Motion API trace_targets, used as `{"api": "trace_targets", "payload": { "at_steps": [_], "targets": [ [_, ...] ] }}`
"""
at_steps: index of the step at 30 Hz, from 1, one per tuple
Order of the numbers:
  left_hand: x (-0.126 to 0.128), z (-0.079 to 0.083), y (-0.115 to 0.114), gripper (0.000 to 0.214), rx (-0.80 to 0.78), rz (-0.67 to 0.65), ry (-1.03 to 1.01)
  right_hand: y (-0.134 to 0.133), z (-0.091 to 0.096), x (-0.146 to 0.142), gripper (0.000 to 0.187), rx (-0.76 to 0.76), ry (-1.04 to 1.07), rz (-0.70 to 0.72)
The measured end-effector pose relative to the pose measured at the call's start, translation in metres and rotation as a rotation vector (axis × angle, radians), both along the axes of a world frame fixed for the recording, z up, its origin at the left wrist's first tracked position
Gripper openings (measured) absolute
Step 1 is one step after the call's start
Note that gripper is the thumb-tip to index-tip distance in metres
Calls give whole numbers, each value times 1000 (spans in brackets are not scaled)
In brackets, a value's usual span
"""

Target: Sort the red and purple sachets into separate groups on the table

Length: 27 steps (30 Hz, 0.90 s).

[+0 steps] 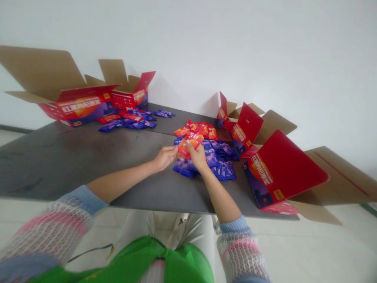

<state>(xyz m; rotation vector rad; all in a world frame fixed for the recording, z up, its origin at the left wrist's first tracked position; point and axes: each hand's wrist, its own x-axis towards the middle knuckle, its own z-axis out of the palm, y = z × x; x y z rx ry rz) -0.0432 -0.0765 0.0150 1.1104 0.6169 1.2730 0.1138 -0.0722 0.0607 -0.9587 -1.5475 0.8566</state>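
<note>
A red and orange sachet (pixel 193 142) is held up over the table in both hands. My right hand (pixel 198 155) grips it from the near side, with the thumb on its printed face. My left hand (pixel 167 157) is closed at the sachet's lower left edge, its fingertips pinching there. Directly beneath and behind the hands lies a heap of blue-purple sachets (pixel 225 169). Beyond that heap is a pile of red sachets (pixel 210 131). The undersides of both hands' fingers are partly hidden.
Open red cartons stand at the right, the nearest carton (pixel 260 184) by the table's front edge. At the back left are two more open cartons, a large carton (pixel 88 108) and a smaller carton (pixel 129 100). Mixed sachets (pixel 138 124) lie before them on the dark table (pixel 73 157).
</note>
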Motion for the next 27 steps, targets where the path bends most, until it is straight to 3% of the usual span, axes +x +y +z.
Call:
{"api": "trace_targets", "payload": {
  "at_steps": [4, 7, 11, 15, 21, 23, 27],
  "targets": [
    [-7, -13, -4, 42, 132, 299, 291, 4, 5, 6, 42, 18, -5, -110],
    [-12, -17, -8, 38, 212, 506, 474, 9, 7, 13, 37, -8, 33, -52],
    [-13, -20, -11, 32, 307, 633, 618, 7, 2, 22, 37, -75, 45, 22],
    [-13, -19, -14, 29, 419, 672, 757, 0, -4, 27, 38, -174, 170, 19],
    [-15, -13, -19, 25, 394, 655, 839, -1, -4, 32, 49, -314, 142, 3],
    [-14, -12, -20, 24, 413, 639, 863, -2, -6, 32, 52, -272, 36, -106],
    [-11, -10, -23, 27, 486, 604, 907, -11, -11, 27, 55, -101, -289, -494]
  ]
}}
